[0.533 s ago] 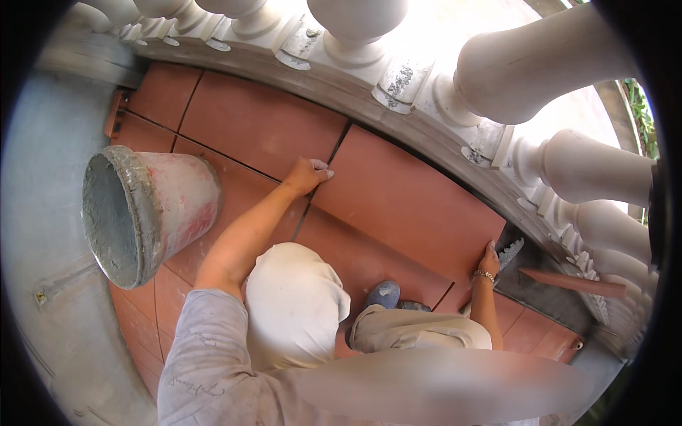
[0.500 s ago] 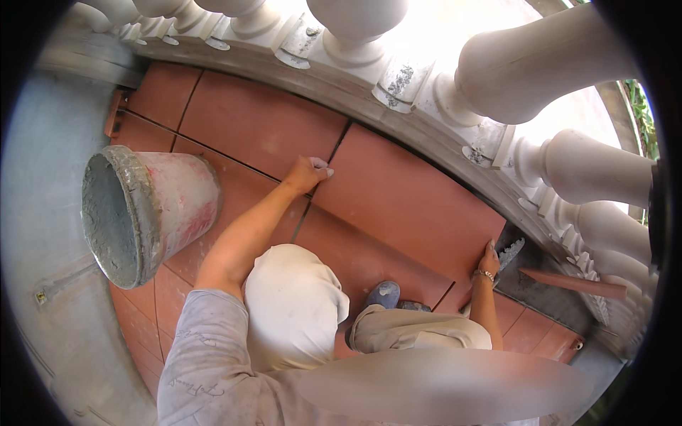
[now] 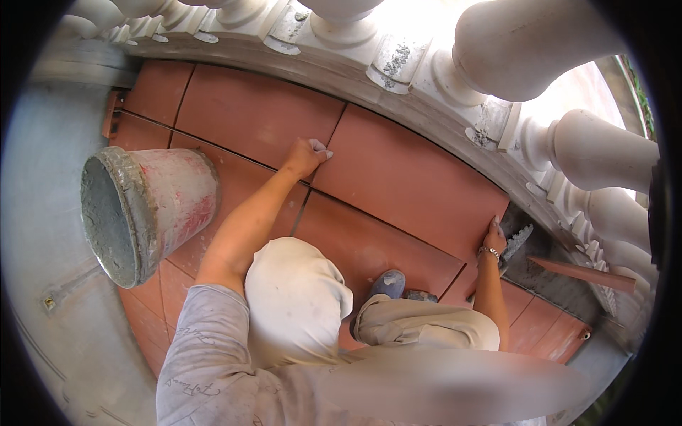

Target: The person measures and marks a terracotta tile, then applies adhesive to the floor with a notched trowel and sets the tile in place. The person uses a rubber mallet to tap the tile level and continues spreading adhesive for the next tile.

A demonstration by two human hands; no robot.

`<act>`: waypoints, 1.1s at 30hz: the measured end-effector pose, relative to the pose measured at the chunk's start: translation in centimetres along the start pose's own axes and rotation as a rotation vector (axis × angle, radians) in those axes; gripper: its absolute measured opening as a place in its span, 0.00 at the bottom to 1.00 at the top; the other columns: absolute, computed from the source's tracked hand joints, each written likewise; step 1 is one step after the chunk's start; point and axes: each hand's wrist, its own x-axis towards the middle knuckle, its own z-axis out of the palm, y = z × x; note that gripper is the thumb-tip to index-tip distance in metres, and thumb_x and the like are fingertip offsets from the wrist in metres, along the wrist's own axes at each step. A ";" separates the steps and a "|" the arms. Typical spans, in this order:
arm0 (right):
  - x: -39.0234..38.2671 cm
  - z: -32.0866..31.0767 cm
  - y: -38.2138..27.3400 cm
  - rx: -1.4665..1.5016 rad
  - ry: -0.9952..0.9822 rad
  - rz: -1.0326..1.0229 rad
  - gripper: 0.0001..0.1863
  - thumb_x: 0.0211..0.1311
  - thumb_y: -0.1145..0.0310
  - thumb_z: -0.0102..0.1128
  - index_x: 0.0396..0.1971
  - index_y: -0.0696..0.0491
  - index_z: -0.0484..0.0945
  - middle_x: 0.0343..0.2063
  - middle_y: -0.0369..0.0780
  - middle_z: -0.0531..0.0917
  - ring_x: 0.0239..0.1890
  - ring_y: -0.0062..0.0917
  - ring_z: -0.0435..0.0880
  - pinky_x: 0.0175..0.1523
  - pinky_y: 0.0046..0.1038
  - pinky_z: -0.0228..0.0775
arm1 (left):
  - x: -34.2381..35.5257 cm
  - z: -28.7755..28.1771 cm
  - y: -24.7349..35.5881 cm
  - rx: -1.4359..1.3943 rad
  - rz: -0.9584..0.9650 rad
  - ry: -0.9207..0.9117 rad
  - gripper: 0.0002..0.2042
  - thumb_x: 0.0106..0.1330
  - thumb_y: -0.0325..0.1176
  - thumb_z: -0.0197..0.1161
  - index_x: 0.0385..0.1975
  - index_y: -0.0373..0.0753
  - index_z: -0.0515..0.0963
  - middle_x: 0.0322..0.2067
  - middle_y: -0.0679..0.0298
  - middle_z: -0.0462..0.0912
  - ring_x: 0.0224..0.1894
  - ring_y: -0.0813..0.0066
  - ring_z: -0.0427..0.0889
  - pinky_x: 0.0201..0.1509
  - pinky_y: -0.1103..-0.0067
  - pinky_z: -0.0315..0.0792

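Note:
A large terracotta floor tile (image 3: 415, 184) lies beside the balustrade base, dark joints along its left and near sides. My left hand (image 3: 307, 155) is closed at its left edge, fingertips curled over the joint with the neighbouring tile (image 3: 259, 113). At the tile's right end, my right hand (image 3: 494, 240), with a bracelet at the wrist, grips the edge, fingers stretched along the top; what lies under the palm is hidden. Right beside that hand is a trowel (image 3: 517, 241), its blade coated in grey mortar. Below the tile's right edge, grey mortar bed (image 3: 547, 280) shows.
A mortar-caked bucket (image 3: 177, 188) lies tilted at the left, its mouth facing left. White balusters (image 3: 540, 50) line the far and right side. A narrow terracotta strip (image 3: 582, 275) rests at the right over the mortar. My knees and shoe (image 3: 388, 285) are close to the tile's near edge.
The large tile has shifted away from me and settled flatter, so an even joint now shows along its near side. Both hands moved slightly with it.

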 end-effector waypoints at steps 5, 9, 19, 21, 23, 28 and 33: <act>0.7 0.3 0.6 -0.073 0.005 -0.070 0.32 0.59 0.44 0.64 0.39 0.66 0.83 0.32 0.46 0.86 0.33 0.26 0.82 0.44 0.30 0.73 | 0.6 0.0 -0.6 0.095 0.088 0.011 0.12 0.58 0.36 0.70 0.29 0.31 0.82 0.23 0.62 0.83 0.26 0.78 0.79 0.33 0.78 0.73; 1.6 0.0 1.2 -0.235 0.024 -0.074 0.33 0.54 0.42 0.67 0.33 0.64 0.82 0.31 0.48 0.86 0.34 0.33 0.85 0.45 0.34 0.75 | 1.2 0.2 -0.5 0.237 0.116 -0.020 0.13 0.59 0.37 0.68 0.27 0.31 0.82 0.24 0.57 0.84 0.26 0.68 0.82 0.34 0.73 0.74; 2.7 0.0 1.5 -0.489 0.006 -0.136 0.33 0.51 0.41 0.68 0.34 0.62 0.81 0.32 0.51 0.85 0.37 0.41 0.85 0.46 0.37 0.75 | 0.6 0.0 4.4 0.654 0.036 -0.132 0.14 0.62 0.40 0.65 0.37 0.34 0.83 0.40 0.48 0.84 0.46 0.48 0.82 0.49 0.63 0.76; 2.6 0.2 1.5 -0.504 0.008 -0.112 0.33 0.51 0.41 0.69 0.34 0.61 0.81 0.32 0.51 0.85 0.38 0.42 0.85 0.47 0.38 0.74 | 0.5 -0.1 4.9 0.687 0.034 -0.145 0.14 0.63 0.40 0.65 0.37 0.34 0.83 0.40 0.49 0.84 0.47 0.48 0.82 0.50 0.62 0.76; 2.3 0.4 1.5 -0.503 -0.009 -0.140 0.30 0.52 0.43 0.68 0.35 0.60 0.82 0.33 0.51 0.85 0.39 0.43 0.85 0.47 0.38 0.74 | 0.1 -0.2 5.3 0.715 -0.003 -0.083 0.15 0.61 0.41 0.66 0.40 0.36 0.83 0.40 0.50 0.85 0.45 0.48 0.82 0.48 0.60 0.76; 1.6 -1.6 1.1 -0.560 0.050 -0.254 0.22 0.56 0.52 0.66 0.38 0.58 0.82 0.34 0.50 0.86 0.41 0.43 0.85 0.46 0.40 0.75 | -0.6 0.3 5.7 0.818 0.216 -0.055 0.26 0.61 0.42 0.66 0.58 0.41 0.72 0.57 0.48 0.74 0.53 0.46 0.79 0.55 0.60 0.74; -2.8 -8.8 2.5 -0.369 0.043 -0.208 0.19 0.55 0.59 0.66 0.37 0.59 0.81 0.34 0.51 0.85 0.39 0.42 0.85 0.44 0.39 0.76 | -1.4 1.6 5.0 0.676 0.378 -0.187 0.45 0.51 0.38 0.75 0.67 0.30 0.56 0.69 0.39 0.54 0.68 0.44 0.60 0.68 0.66 0.64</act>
